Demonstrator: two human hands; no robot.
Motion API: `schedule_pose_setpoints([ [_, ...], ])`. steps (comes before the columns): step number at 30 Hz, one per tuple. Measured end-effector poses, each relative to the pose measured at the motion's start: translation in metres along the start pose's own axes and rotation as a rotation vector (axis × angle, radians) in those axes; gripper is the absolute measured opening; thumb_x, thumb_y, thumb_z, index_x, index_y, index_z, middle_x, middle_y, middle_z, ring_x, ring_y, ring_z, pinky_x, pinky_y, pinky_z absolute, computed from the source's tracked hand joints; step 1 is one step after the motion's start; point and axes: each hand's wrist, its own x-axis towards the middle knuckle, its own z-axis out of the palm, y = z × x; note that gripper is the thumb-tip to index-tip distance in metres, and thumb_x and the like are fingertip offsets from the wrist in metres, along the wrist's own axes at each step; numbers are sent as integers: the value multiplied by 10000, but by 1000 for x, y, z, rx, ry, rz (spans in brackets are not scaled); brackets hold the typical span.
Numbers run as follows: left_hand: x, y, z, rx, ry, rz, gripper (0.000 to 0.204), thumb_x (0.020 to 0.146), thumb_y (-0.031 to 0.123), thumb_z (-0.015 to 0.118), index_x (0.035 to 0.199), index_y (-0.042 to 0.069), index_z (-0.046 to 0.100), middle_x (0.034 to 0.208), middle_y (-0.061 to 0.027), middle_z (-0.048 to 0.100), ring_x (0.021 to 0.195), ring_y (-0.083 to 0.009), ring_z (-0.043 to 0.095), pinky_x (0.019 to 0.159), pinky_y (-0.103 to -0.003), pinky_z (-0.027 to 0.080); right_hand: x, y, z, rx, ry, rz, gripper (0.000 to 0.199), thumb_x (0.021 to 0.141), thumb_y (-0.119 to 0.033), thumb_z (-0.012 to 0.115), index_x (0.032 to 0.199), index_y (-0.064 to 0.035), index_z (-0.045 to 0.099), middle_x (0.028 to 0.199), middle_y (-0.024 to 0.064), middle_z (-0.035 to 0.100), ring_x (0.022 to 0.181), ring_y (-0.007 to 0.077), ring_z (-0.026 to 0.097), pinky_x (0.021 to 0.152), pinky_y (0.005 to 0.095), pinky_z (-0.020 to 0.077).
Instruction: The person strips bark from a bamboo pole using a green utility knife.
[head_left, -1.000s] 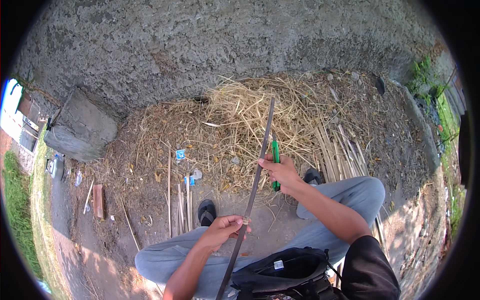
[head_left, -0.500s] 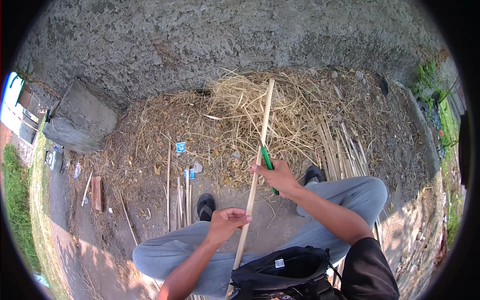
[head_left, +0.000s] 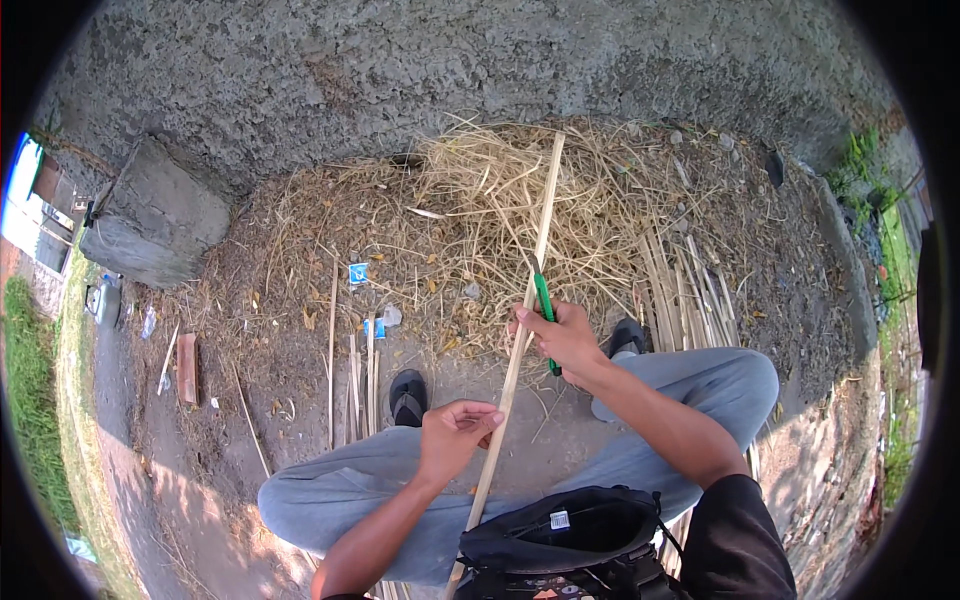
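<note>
A long, pale wooden strip, bamboo-like (head_left: 548, 200), runs from the bag at my lap up toward the straw pile, tilted to the right. My left hand (head_left: 455, 440) pinches the strip's left edge at about knee level, thumb and fingertips together. Farther up, my right hand (head_left: 572, 340) is closed around a green utility knife (head_left: 546, 300), its thumb lying across the strip. The knife's blade end rests at the strip's right edge; how deep it bites cannot be made out. Curly shavings (head_left: 480, 165) heap beyond the strip's far part.
Cut strips lie in a bundle (head_left: 680, 295) beside my right foot, and several more (head_left: 362, 390) by my left. An open black bag (head_left: 560, 540) sits on my lap. A rough wall (head_left: 450, 60) rises behind the shavings. Left stand a concrete block (head_left: 155, 215) and a brick (head_left: 187, 368).
The strip and the knife have shifted slightly to the right, and the knife stands more upright. My left hand keeps its place near the strip's lower part. The whole view has moved a little.
</note>
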Motion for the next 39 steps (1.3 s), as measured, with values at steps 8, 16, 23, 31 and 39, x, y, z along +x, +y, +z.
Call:
schedule_pose_setpoints([
  [8, 11, 2, 11, 648, 47, 400, 169, 1000, 120, 574, 905, -17, 605, 698, -41, 630, 593, -84, 572, 546, -257, 476, 3, 12, 0, 6, 59, -69, 170, 942, -162, 673, 908, 5, 682, 750, 46, 688, 481, 37, 402, 428, 233, 292],
  [16, 30, 8, -10, 367, 108, 252, 251, 1056, 223, 461, 1016, 2, 573, 815, -54, 641, 705, -128, 671, 575, -261, 506, 2, 2, -1, 41, 60, -75, 150, 941, -156, 672, 907, -11, 675, 745, 46, 681, 476, 37, 414, 419, 232, 301],
  [23, 13, -3, 1, 259, -294, 86, 333, 1038, 265, 509, 1243, 4, 533, 1090, -94, 650, 852, -167, 680, 683, -288, 559, 7, -6, -12, 51, 78, -144, 164, 940, -172, 674, 919, -9, 673, 738, 42, 680, 473, 30, 405, 416, 227, 295],
  [31, -25, 15, 21, -206, -321, -153, 337, 1075, 268, 417, 1245, 1, 533, 795, 2, 478, 539, -48, 344, 474, -221, 330, 19, -58, -56, -115, 92, -234, 246, 955, -220, 659, 1075, -5, 659, 739, 37, 652, 532, 50, 470, 461, 245, 343],
  [39, -36, 17, 17, 17, -53, 70, 339, 1075, 259, 424, 1214, -6, 582, 720, 26, 461, 525, -24, 356, 459, -196, 302, -39, -54, -37, -864, 98, -715, 450, 973, -267, 587, 1336, -4, 552, 827, 173, 649, 636, 314, 617, 590, 415, 481],
])
